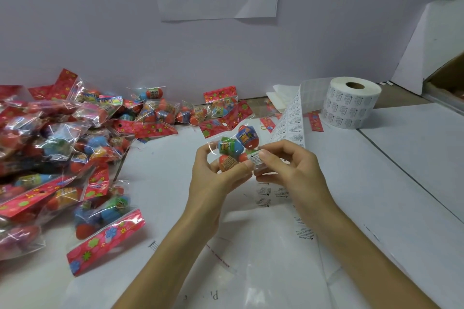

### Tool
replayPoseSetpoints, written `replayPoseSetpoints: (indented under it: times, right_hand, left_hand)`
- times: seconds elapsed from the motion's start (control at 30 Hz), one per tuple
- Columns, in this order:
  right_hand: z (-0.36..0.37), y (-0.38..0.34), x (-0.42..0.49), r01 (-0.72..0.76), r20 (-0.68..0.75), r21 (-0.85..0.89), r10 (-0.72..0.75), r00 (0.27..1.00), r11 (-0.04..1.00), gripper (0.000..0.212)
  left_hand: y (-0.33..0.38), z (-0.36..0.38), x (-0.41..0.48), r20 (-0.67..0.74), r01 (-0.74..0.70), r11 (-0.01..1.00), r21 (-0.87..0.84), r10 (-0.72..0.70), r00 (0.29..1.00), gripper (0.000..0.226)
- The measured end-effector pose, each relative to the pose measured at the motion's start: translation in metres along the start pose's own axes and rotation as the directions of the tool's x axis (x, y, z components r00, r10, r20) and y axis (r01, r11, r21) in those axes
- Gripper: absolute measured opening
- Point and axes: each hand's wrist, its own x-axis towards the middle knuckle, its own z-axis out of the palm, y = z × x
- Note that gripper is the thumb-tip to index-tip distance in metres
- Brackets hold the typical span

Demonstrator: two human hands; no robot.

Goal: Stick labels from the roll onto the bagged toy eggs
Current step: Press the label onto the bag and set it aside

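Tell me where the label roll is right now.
In the head view the label roll stands on end at the far right of the table, near the back wall; its unwound strip trails left and forward to the right hand.

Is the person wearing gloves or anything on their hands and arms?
No gloves. The left hand and the right hand are both bare, with no rings that I can see and plain, unpainted nails. The left forearm and the right forearm are bare too: no sleeves, watch or bracelet show down to the picture's bottom edge.
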Motion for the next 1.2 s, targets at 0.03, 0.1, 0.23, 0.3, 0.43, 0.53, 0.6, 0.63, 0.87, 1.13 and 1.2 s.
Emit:
replayPoseSetpoints:
  times: [0.03,0.1,0.23,0.3,0.43,0.53,0.6,0.63,0.87,1.13,1.2]
  right_hand:
    - [0.0001,-0.0006,-0.0002,0.011,-0.001,-0.010,-0.011,1.000,1.000,0.006]
    - [0.0003,-0.0014,-0.0003,0.017,0.007,-0.016,-0.017,1.000,1.000,0.005]
    - [0.0032,-0.0016,-0.0015,0.012,0.044,-0.038,-0.010,0.999,0.999,0.006]
    - [0.0039,-0.0005,-0.0016,0.014,0.032,-0.060,-0.012,0.999,0.998,0.012]
    - [0.0019,0.0005,-0.0008,0.000,0.007,-0.048,0.000,1.000,0.999,0.008]
    - [0.0007,-0.0008,-0.0010,-0.028,0.020,-0.007,0.028,0.999,1.000,0.004]
    - [-0.0001,-0.0023,-0.0009,-0.054,0.024,0.023,0.053,0.998,0.998,0.004]
    - [-0.0002,-0.0031,-0.0007,-0.063,0.024,0.034,0.063,0.998,0.997,0.005]
    - [-0.0003,-0.0034,0.0004,-0.103,0.040,0.058,0.100,0.994,0.993,0.007]
    - [0.0017,0.0012,0.0001,-0.063,0.009,-0.068,0.063,0.998,0.996,0.018]
    - [0.0015,0.0015,0.0004,-0.041,0.002,-0.105,0.041,0.999,0.994,0.020]
  left_hand:
    - [0.0008,0.0004,-0.0007,0.002,0.003,1.000,-0.012,-0.003,1.000,0.080]
    - [0.0021,0.0010,-0.0016,-0.015,-0.003,1.000,-0.009,0.003,1.000,0.086]
    - [0.0022,-0.0003,-0.0018,-0.052,-0.033,0.999,0.034,0.035,0.998,0.069]
    - [0.0017,-0.0013,-0.0015,-0.053,-0.046,0.998,0.043,0.048,0.997,0.064]
    - [-0.0003,0.0003,-0.0010,-0.053,-0.045,0.998,0.050,0.048,0.997,0.061]
    - [-0.0011,-0.0001,0.0009,-0.063,-0.045,0.997,0.056,0.049,0.997,0.058]
    - [-0.0011,-0.0008,0.0017,-0.063,-0.041,0.998,0.057,0.044,0.997,0.056]
    - [-0.0011,-0.0014,0.0021,-0.062,-0.038,0.998,0.057,0.042,0.997,0.056]
    - [-0.0001,-0.0025,0.0036,-0.062,-0.029,0.999,0.041,0.031,0.998,0.055]
    - [-0.0021,-0.0012,0.0003,-0.069,-0.046,0.998,0.032,0.048,0.996,0.053]
    - [-0.0018,-0.0015,0.0000,-0.066,-0.046,0.998,0.044,0.048,0.997,0.055]
